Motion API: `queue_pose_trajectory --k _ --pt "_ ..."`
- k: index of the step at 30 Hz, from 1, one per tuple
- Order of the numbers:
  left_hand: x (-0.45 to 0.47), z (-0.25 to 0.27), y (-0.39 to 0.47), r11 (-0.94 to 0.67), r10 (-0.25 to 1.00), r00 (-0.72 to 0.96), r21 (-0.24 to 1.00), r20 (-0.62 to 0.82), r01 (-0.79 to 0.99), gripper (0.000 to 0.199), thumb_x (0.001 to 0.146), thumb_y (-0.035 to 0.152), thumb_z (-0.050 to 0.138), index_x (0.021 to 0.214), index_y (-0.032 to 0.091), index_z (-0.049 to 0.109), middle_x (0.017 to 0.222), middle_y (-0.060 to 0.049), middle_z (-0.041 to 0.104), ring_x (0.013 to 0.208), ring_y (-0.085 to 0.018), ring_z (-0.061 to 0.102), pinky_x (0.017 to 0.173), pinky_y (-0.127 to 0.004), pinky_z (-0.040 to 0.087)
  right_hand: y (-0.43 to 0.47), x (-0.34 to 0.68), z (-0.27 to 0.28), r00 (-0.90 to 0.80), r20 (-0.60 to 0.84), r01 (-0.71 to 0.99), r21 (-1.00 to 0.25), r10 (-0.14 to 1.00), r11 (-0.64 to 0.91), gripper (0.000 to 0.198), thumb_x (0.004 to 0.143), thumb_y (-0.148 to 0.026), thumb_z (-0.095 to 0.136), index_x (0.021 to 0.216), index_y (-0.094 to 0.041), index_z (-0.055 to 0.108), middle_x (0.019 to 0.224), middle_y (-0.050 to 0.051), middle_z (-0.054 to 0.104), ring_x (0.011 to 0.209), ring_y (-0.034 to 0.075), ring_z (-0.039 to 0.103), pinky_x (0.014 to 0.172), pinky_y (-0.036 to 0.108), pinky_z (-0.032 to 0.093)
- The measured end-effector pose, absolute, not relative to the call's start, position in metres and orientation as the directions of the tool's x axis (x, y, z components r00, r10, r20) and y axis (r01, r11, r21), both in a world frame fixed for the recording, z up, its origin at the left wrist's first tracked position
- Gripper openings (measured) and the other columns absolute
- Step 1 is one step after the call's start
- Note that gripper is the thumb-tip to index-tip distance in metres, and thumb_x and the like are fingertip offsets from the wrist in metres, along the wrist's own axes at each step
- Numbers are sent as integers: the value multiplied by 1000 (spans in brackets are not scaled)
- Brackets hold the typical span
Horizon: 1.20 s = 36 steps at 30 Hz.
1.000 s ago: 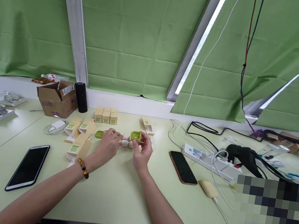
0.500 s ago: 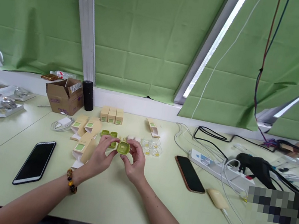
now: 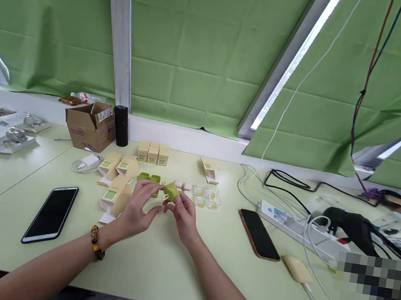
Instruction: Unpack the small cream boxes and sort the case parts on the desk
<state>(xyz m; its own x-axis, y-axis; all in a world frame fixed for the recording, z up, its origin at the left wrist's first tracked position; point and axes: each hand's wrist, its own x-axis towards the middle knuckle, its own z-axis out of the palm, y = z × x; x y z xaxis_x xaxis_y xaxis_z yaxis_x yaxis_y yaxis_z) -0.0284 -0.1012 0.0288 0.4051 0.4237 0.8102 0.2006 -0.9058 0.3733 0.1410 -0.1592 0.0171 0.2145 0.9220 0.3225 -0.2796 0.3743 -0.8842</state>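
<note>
A small green square cup [image 3: 171,192] is tilted on its side above the table, its outer wall showing and a pale curved piece at its lower left edge. My right hand [image 3: 184,217] grips it from the right, thumb on its wall. My left hand [image 3: 140,206] pinches it from the left, fingertips at its edge. Just behind the left hand stand more green cups [image 3: 155,179], partly hidden. Past the right hand lie a small pale pink piece [image 3: 183,186] and a clear plastic tray [image 3: 206,197] with yellow spots.
Opened small cartons [image 3: 116,196] lie left of my hands; closed small boxes [image 3: 153,153] stand behind. Phones lie at left [image 3: 51,212] and right [image 3: 259,234]. A power strip [image 3: 294,228] with cables runs along the right. A cardboard box [image 3: 90,127] and black cylinder [image 3: 121,126] stand back left.
Both hands have turned the green cup from its open side facing me to its outer wall showing. The pale pink piece has come into clearer view. The whole view has shifted slightly.
</note>
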Motion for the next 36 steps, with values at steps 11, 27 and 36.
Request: queue_pose_trajectory --k 11,27,36 --pt "-27 29 -98 -889 449 352 369 821 271 36 91 29 74 125 25 65 112 -9 72 112 -28 58 99 -49 54 -156 133 16 24 175 -430 -887 984 168 60 87 -78 62 90 -18 70 69 4 66 58 17 60 54 31 51" --pt "-27 24 -94 -830 526 357 375 772 412 23 94 42 70 104 21 66 101 -9 72 107 -29 58 91 -46 54 -160 125 15 54 236 -233 -942 970 242 55 92 -72 58 101 -19 73 90 7 73 80 21 69 65 34 61" --pt "-28 28 -98 -825 556 387 433 736 363 30 98 31 60 126 22 63 113 -12 71 113 -30 56 96 -49 54 -156 128 16 150 264 -305 -904 953 299 48 82 -51 82 120 -25 66 113 7 73 102 25 71 81 42 66"
